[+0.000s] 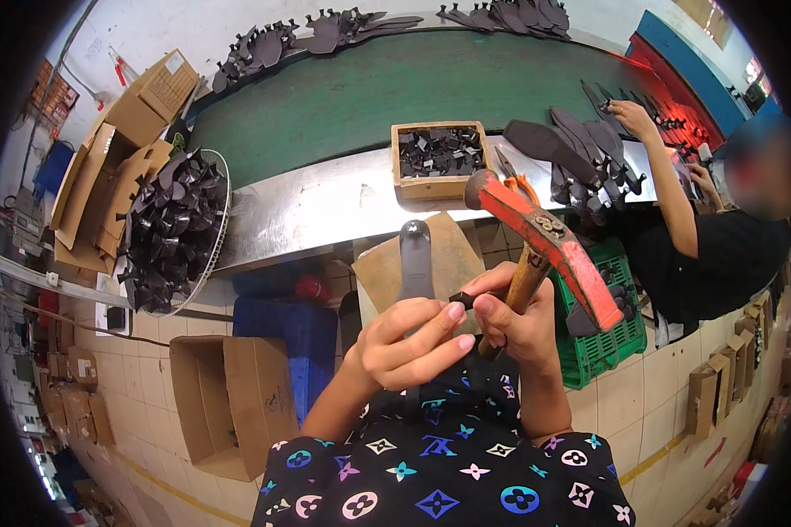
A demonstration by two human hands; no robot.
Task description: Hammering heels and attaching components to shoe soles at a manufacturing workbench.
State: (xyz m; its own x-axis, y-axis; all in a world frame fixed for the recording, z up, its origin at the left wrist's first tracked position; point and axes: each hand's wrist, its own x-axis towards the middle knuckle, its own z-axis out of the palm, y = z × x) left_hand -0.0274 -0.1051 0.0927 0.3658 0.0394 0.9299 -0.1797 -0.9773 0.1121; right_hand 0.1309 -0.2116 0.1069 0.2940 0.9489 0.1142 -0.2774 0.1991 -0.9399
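Where fingers pinch, small black piece [462,300] half-hidden

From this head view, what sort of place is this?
Probably a factory assembly line, likely for shoe parts: a green conveyor belt lined with dark cut pieces, a wooden tray of small black parts, and a red hammer in the right hand.

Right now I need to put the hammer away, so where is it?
In the head view the red hammer is right of centre, gripped by its wooden handle in the right hand, head raised before the green crate.
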